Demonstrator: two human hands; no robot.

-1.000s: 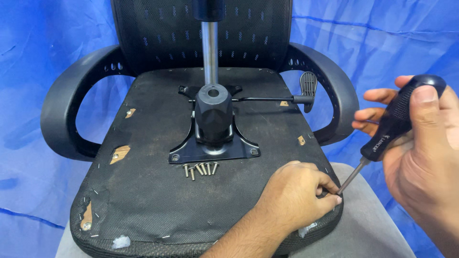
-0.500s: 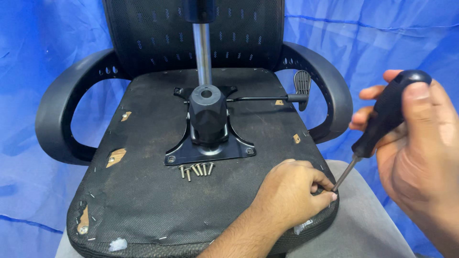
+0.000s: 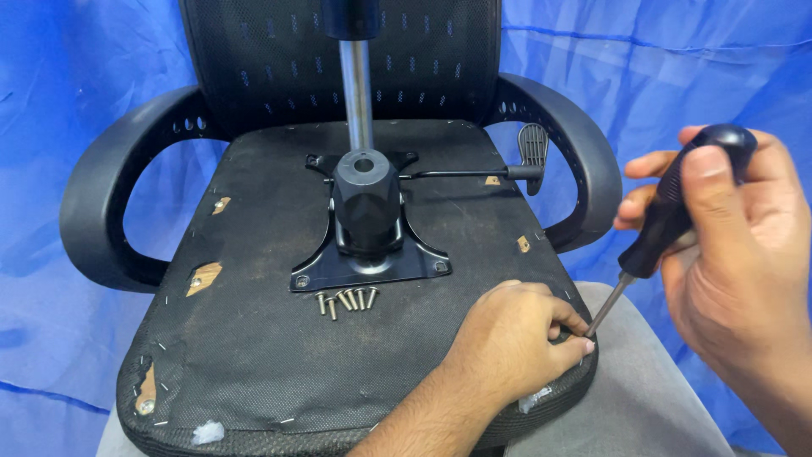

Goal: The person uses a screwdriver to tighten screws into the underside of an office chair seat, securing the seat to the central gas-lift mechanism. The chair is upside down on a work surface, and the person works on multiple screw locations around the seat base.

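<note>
An office chair seat lies underside up, covered in worn black fabric. A black metal tilt mechanism with a steel gas-lift post is bolted at its middle. My right hand grips a black-handled screwdriver whose tip meets the seat's right front edge. My left hand rests on the seat there, fingers pinched around the screwdriver tip; whatever they hold is hidden. Several loose screws lie in a row just in front of the mechanism plate.
Black armrests curve out at the left and right. A height lever with a paddle handle sticks out to the right. The mesh backrest stands behind. Blue tarp surrounds everything. Grey cloth lies under the seat.
My right hand and screwdriver have shifted slightly, the handle tilting more upright. My left hand stays pinched at the seat's right front edge. The view has drifted a little.
</note>
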